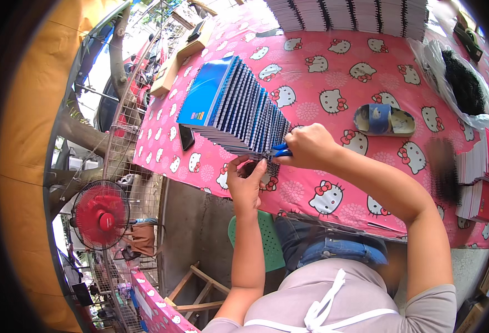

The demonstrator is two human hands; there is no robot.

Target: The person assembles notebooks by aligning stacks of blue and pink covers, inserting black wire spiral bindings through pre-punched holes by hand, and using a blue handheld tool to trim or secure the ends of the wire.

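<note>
On the pink-covered desk (305, 111): blue notebooks (244, 108); left of them a phone (186, 137), right a slipper (386, 120), beyond them white-paged books (355, 16).

"What's lying on the pink tablecloth (325, 166)?"

"A blue slipper (384, 120), a dark phone (186, 137) toward the left edge, and at the right a see-through plastic bag (433, 65) with something black inside."

"And off the table?"

"A red fan (101, 215) in front of a wire grid (144, 191), and a green stool (269, 240), partly hidden."

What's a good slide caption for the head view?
Right hand holds a blue-handled tool near the left hand, beside stacked spiral-bound notebooks.
</note>
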